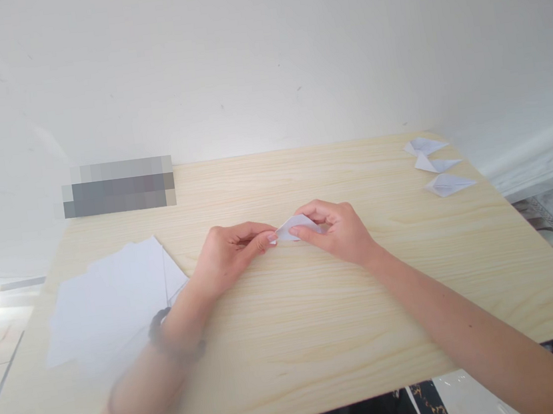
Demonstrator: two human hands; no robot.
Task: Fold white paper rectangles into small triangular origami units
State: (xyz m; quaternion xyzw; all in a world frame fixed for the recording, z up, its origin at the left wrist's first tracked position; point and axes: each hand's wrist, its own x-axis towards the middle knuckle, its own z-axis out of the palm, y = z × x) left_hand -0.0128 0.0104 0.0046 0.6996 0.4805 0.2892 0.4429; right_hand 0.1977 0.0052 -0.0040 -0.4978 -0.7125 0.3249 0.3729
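Both hands are meeting over the middle of the pale wood-grain tabletop (322,335), where the person is holding a small white folded paper piece (297,224); whether it is resting on the wood or hanging just above it is hard to tell. The left hand (231,249) is pinching the piece's left point between thumb and forefinger, closed on it. The right hand (337,230) is gripping the other end, thumb lying along the near edge and fingers curling over the top, so much of that half is being hidden. The paper is looking thin and very light, likely bending at a touch and taking a crease wherever it is pressed. It seems best held by the fingertips at the points and along the folded edges, where the layers are making it stiffer. A hard squeeze in the flat middle would probably be denting it, and it is likely sliding easily on the smooth wood. A loose stack of plain white paper sheets (111,301) is lying beside the left forearm, which is wearing a dark wrist band (170,327). Three white folded paper shapes (436,164) are sitting in a row at the far right corner, well apart from the hands.
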